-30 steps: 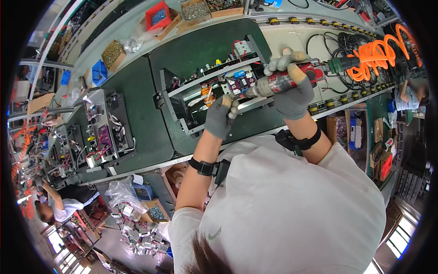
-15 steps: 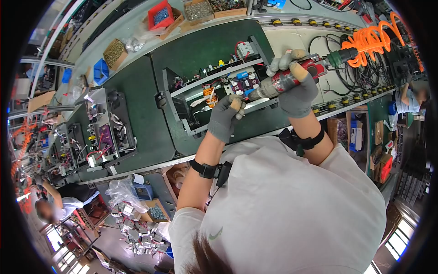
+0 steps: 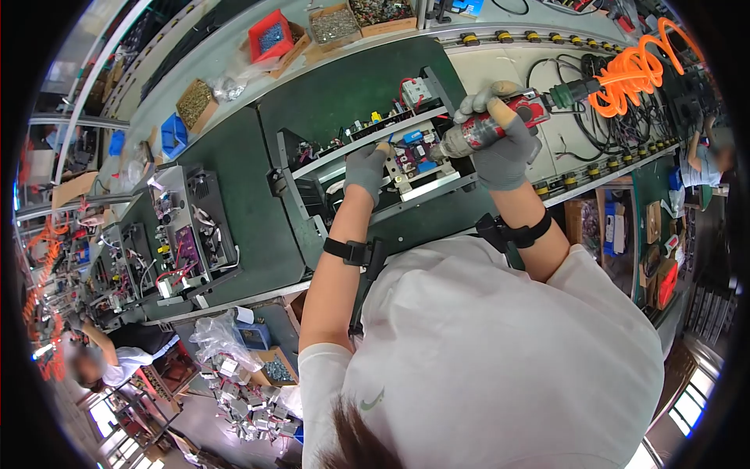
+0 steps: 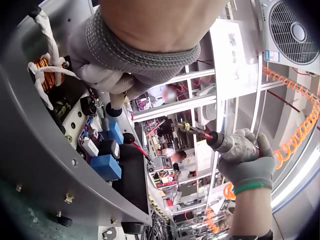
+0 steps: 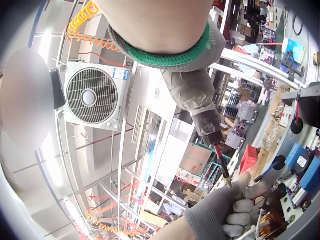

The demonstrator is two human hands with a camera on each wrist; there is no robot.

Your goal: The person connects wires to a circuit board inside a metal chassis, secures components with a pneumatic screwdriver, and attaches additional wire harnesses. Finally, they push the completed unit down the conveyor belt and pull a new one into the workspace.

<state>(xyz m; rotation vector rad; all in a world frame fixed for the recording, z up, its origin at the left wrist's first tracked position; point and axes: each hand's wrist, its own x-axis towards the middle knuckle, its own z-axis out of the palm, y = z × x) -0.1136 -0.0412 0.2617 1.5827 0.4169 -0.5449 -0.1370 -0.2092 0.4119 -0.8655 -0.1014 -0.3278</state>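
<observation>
My gloved right hand [image 3: 500, 148] grips a red-and-grey air screwdriver [image 3: 469, 137], whose nose points left over the metal chassis [image 3: 441, 187]. In the left wrist view, a brass-coloured fastener [image 4: 184, 126] sits at the bit's tip, apart from the chassis. My gloved left hand [image 3: 366, 168] reaches into the chassis beside the circuit board [image 3: 414, 152]. From the right wrist, the left fingers [image 5: 239, 219] look curled, with a blue lead [image 5: 269, 171] ending in a black disc at the fingertips; I cannot tell whether they pinch it. A copper coil [image 4: 49, 72] lies near that hand.
An orange coiled hose [image 3: 633, 82] runs from the screwdriver over black cables. Another chassis [image 3: 183, 223] stands to the left. Along the back are a red bin [image 3: 271, 39] and a blue bin [image 3: 173, 135]. Other people work at both sides.
My left hand has moved from the screwdriver's tip leftward and into the chassis near the coil. My right hand keeps its grip on the screwdriver, which has shifted only slightly.
</observation>
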